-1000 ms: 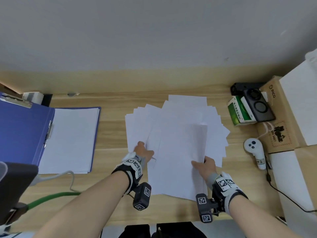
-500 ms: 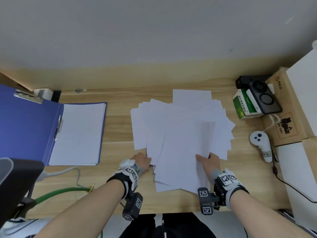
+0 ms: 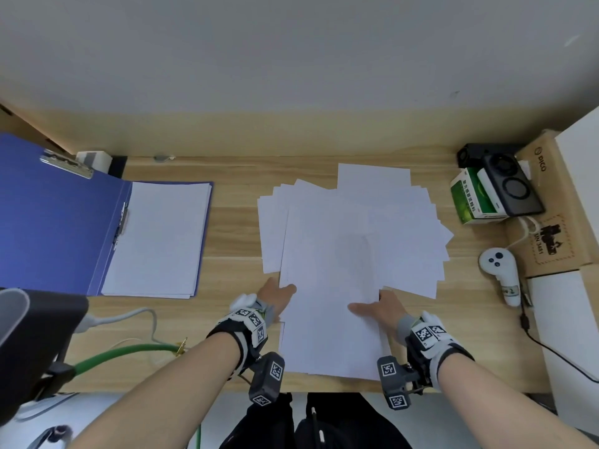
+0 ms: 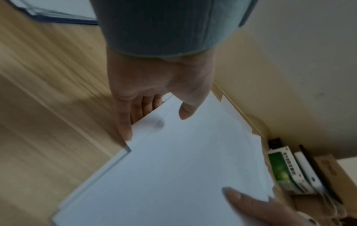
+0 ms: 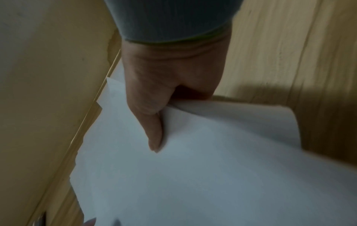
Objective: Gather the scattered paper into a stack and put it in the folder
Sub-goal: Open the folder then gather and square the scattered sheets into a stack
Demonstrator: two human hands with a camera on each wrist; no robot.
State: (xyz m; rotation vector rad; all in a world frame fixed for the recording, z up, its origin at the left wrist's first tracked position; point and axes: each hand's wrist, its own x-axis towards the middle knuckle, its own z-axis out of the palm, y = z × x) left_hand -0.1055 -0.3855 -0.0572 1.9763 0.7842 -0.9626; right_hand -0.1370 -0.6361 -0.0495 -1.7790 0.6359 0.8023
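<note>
Several white sheets of paper (image 3: 353, 234) lie fanned out on the middle of the wooden desk (image 3: 233, 241). My left hand (image 3: 278, 294) holds the pile's near left edge, thumb on top and fingers (image 4: 125, 122) slid under the sheets (image 4: 183, 168). My right hand (image 3: 376, 304) pinches the near right edge; its thumb (image 5: 154, 131) presses on top while the paper (image 5: 212, 175) curls up over hidden fingers. The top sheets reach almost to the desk's front edge. An open blue folder (image 3: 58, 215) lies at the left with a white stack (image 3: 158, 238) inside.
At the right stand a green box (image 3: 470, 202), a black device (image 3: 509, 186), a white controller (image 3: 499, 273) and a cardboard box (image 3: 551, 218). A green hose (image 3: 123, 354) and a dark object (image 3: 35, 335) sit at the near left.
Both hands have drawn back toward the desk's front edge, pulling the top sheets nearer. Those sheets were tilted and now lie straighter.
</note>
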